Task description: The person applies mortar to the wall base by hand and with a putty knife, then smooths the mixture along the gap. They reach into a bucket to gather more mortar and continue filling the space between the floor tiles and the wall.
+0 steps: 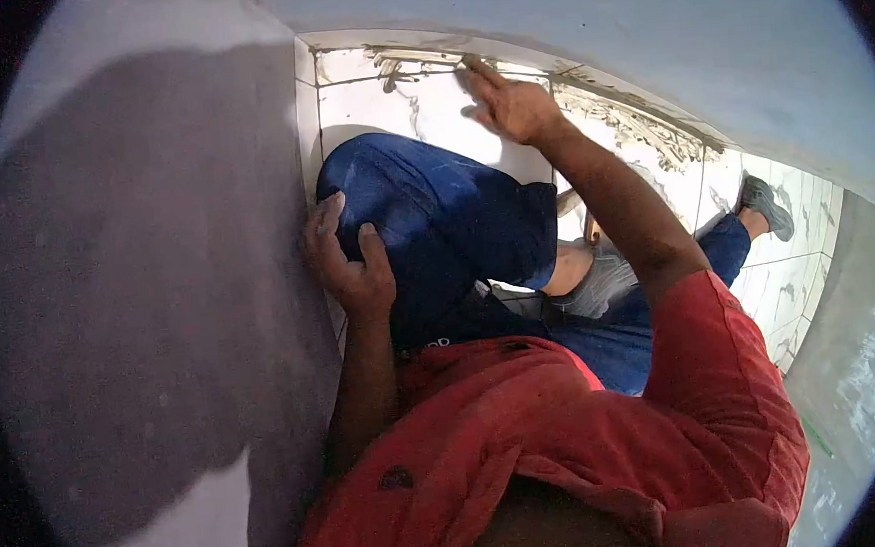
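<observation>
My right hand (518,108) reaches to the strip where the white floor tiles (362,108) meet the wall's tile skirting (393,41). Its fingers are stretched out and the thumb stands apart; the fingertips look dark and smeared. Grey-brown grout-like paste (639,131) lies streaked over the tiles along that edge, to both sides of the hand. My left hand (352,264) is beside my bent knee (381,172) in blue trousers, close to the left wall. Its fingers are apart and I see nothing in them.
A grey wall (157,271) rises close on my left, and another pale wall (643,30) runs along the far side. My grey shoes (766,208) rest on the tiles. A small brown object (592,227), partly hidden, lies behind my right forearm.
</observation>
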A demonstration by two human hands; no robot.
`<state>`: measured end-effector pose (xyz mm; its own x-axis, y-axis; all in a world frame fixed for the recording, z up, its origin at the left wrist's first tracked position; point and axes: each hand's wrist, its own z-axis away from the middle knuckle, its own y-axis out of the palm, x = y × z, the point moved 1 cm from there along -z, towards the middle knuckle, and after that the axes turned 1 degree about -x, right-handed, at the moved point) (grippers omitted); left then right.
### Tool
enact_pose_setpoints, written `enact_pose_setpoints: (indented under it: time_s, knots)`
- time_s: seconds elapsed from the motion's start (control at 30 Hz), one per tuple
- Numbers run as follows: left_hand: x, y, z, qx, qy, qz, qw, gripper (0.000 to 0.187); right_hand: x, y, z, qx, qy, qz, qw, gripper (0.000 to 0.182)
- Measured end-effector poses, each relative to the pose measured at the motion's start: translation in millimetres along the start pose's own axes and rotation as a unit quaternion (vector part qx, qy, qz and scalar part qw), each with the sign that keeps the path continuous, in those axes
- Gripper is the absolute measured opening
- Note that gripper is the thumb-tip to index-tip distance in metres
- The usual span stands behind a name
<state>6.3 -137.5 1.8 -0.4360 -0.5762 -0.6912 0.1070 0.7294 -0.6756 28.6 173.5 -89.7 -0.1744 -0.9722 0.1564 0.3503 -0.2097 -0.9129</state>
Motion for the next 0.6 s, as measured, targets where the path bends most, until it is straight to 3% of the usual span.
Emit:
enact_pose_setpoints:
  time_s: [0.07,0.17,0.3,0.4,0.5,0.6]
  knots:
    - [-0.6,1.4,-2.7,0.002,0.001,0.009,1.0,0.04,-10.3,1.1,8.1,-0.017,-0.019,0.072,0.997,0.063]
    - [-1.6,1.8,-2.1,0.0,0.004,0.0,1.0,0.04,-26.2,-9.8,26.7,0.031,-0.001,0.047,0.998,0.064]
    - [0.5,2.7,-0.5,-0.012,0.006,0.016,1.0,0.04,-48.6,-1.0,42.9,0.015,0.029,0.047,0.998,0.066]
    - [-2.3,2.3,-1.4,-0.01,0.009,0.0,1.0,0.041,-48.6,1.5,44.8,0.007,0.069,0.057,0.996,0.067]
    - [-2.6,3.0,-1.5,-0.007,0.015,-0.016,1.0,0.041,-20.8,-27.7,39.3,0.04,0.06,0.027,0.997,0.069]
    - [-1.9,2.6,0.4,-0.004,0.013,-0.024,1.0,0.041,-29.8,-13.7,30.5,0.054,0.06,0.014,0.997,0.068]
